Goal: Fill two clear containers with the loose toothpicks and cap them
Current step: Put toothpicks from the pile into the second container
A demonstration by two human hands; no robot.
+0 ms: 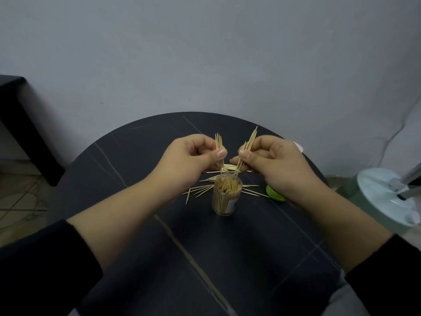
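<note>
Standing mid-frame on the dark round table [216, 258], the uncapped clear container [225, 199] is packed with toothpicks, with loose toothpicks [200, 189] fanned around it and a green cap [274, 193] half hidden behind the right hand [273, 160]. Just above, the left hand [189, 156] pinches an upright bundle [218, 142], and the right hand pinches a slanted bundle [250, 140].

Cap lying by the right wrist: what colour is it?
The cap is lime green, head view.

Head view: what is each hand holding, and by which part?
The left hand pinches a small toothpick bundle at mid-length, thumb against fingers. The right hand pinches a second bundle, likewise around its middle, tips pointing up.
</note>
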